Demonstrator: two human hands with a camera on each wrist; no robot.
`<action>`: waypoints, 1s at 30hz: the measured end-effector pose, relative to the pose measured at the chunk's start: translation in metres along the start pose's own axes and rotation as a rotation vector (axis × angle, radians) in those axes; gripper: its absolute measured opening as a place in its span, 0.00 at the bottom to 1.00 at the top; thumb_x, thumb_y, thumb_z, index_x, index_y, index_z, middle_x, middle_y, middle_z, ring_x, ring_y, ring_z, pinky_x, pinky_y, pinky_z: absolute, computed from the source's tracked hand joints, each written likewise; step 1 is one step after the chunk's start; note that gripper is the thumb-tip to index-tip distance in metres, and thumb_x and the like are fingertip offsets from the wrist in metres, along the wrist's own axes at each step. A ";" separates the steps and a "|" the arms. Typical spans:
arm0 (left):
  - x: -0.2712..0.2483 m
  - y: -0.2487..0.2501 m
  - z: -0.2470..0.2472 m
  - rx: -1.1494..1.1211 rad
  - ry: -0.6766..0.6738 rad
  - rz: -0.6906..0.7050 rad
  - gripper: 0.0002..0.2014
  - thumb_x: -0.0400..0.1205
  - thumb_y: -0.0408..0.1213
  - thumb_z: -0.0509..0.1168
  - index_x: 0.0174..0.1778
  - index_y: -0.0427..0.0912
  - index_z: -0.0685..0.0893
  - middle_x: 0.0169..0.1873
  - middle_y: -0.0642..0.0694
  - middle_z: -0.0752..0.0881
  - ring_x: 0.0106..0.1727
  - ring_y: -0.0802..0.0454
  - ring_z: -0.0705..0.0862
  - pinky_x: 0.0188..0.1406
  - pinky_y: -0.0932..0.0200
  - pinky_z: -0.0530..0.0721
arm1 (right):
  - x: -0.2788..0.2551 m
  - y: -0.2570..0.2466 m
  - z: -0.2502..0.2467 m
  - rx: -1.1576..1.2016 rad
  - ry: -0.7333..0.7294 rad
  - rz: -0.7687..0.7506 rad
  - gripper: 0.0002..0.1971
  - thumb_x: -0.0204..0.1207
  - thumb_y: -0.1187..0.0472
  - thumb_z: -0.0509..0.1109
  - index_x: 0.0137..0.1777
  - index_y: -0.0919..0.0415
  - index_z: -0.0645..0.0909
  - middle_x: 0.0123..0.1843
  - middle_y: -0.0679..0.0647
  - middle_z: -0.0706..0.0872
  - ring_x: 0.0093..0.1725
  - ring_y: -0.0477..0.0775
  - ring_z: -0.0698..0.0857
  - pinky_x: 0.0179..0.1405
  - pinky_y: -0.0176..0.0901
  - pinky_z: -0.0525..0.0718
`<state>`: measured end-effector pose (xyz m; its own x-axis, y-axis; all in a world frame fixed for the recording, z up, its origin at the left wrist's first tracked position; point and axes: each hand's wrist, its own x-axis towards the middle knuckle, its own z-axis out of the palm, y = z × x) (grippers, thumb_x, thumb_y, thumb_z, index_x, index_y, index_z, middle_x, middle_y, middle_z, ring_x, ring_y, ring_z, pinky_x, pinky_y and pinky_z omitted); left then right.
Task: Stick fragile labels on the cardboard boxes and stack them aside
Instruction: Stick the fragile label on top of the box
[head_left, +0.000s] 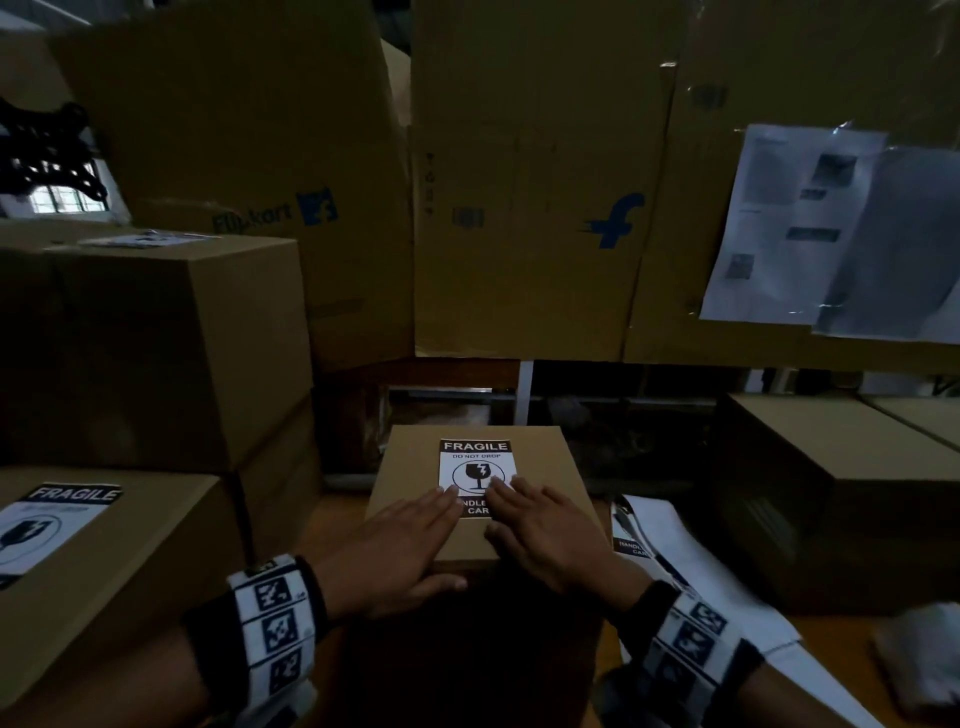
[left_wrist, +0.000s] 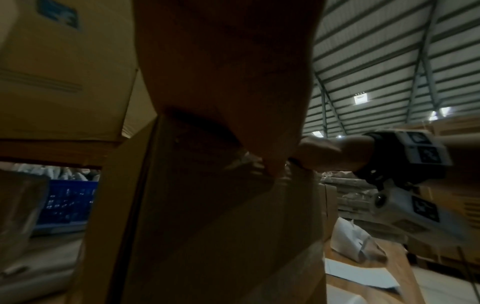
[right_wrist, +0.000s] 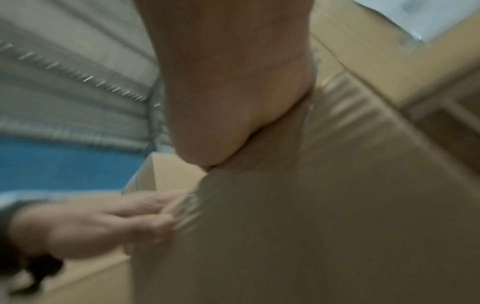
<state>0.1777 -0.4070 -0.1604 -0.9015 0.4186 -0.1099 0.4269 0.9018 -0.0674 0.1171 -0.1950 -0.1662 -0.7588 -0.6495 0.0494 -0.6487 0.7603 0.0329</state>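
Note:
A small cardboard box (head_left: 410, 462) stands in front of me with a black-and-white fragile label (head_left: 475, 465) on its top. My left hand (head_left: 400, 535) lies flat on the box top, fingers straight, fingertips on the label's lower left edge, thumb over the near edge. My right hand (head_left: 540, 525) lies flat beside it and presses the label's lower right part, which it covers. In the left wrist view the palm (left_wrist: 228, 82) rests on the box (left_wrist: 207, 226). The right wrist view is blurred, with the palm (right_wrist: 228, 92) on the box (right_wrist: 311, 205).
A box bearing a fragile label (head_left: 49, 525) sits at the near left, with taller stacked boxes (head_left: 156, 353) behind it. Large branded cartons (head_left: 519, 208) form a wall at the back. Unlabelled boxes (head_left: 831, 467) stand at the right, with white label sheets (head_left: 675, 561) beside them.

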 end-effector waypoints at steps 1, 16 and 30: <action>0.000 -0.001 -0.001 0.024 -0.013 -0.013 0.60 0.61 0.78 0.21 0.86 0.44 0.39 0.86 0.45 0.39 0.86 0.52 0.41 0.83 0.55 0.44 | 0.001 0.000 0.001 0.011 0.015 0.017 0.32 0.87 0.41 0.41 0.86 0.56 0.54 0.88 0.53 0.54 0.86 0.55 0.54 0.80 0.54 0.57; 0.060 -0.002 -0.089 -0.102 -0.111 -0.034 0.29 0.91 0.43 0.52 0.84 0.31 0.55 0.84 0.36 0.56 0.84 0.44 0.58 0.81 0.57 0.56 | 0.007 -0.005 0.006 0.267 0.346 0.267 0.13 0.83 0.53 0.59 0.53 0.53 0.85 0.55 0.51 0.86 0.52 0.52 0.84 0.47 0.44 0.79; 0.112 -0.062 -0.041 -0.004 -0.243 -0.058 0.41 0.86 0.63 0.45 0.86 0.39 0.39 0.86 0.42 0.39 0.86 0.50 0.41 0.84 0.56 0.43 | 0.004 -0.001 0.004 0.294 0.342 0.216 0.16 0.85 0.50 0.57 0.62 0.50 0.84 0.63 0.46 0.84 0.61 0.48 0.80 0.55 0.39 0.74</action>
<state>0.0477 -0.4117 -0.1275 -0.8810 0.3279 -0.3411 0.3738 0.9243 -0.0771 0.1142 -0.1985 -0.1702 -0.8468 -0.4004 0.3502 -0.5053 0.8111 -0.2947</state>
